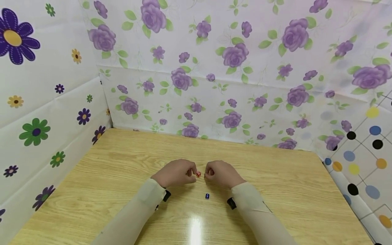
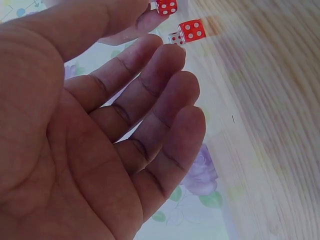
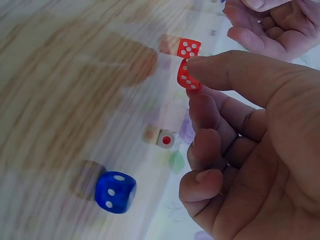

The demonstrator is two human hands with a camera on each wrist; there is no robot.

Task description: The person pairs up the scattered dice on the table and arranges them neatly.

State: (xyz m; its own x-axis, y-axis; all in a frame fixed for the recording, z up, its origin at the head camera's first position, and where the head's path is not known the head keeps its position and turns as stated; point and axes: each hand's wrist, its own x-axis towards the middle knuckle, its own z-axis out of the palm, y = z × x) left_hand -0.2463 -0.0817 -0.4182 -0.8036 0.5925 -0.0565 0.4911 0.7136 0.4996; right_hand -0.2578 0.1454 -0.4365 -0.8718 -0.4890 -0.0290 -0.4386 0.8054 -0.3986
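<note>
Die (image 3: 185, 80), white-pipped, in right hand (image 3: 265, 145)

Two red dice (image 3: 191, 46) (image 3: 185, 79), one blue (image 3: 112, 194) (and one white (image 3: 166, 134))

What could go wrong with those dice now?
The red die is held in just a pinch by the right hand, so it might slip out. That hand could also bump the other red die, which looks very close. The small white die sits near the curled fingers, so it might get nudged.
</note>
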